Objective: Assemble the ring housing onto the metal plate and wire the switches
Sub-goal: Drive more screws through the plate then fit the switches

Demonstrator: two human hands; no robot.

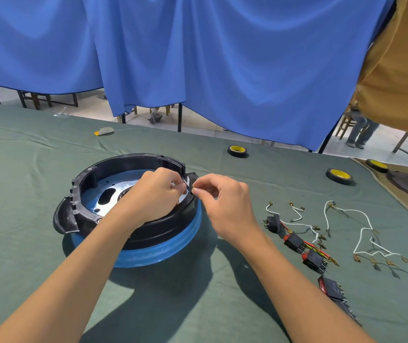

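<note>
Two hands meet at the right rim of the ring (113, 161), which sits over the plate (123, 189) on a blue base (173, 246) on the table (37, 154). My left hand (159, 191) reaches from inside the ring, my right hand (222, 198) from outside. Each grip is pinched, thumb to forefinger, on a thin strip (187, 184) there; what it is I cannot tell. Switches (294, 241) and wires (366, 233) lie right of the ring, tape rolls (237, 151) farther back.

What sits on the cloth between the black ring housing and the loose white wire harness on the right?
Head view: three black switches linked by red and white wires lie between the ring housing and the white wire harness.
</note>
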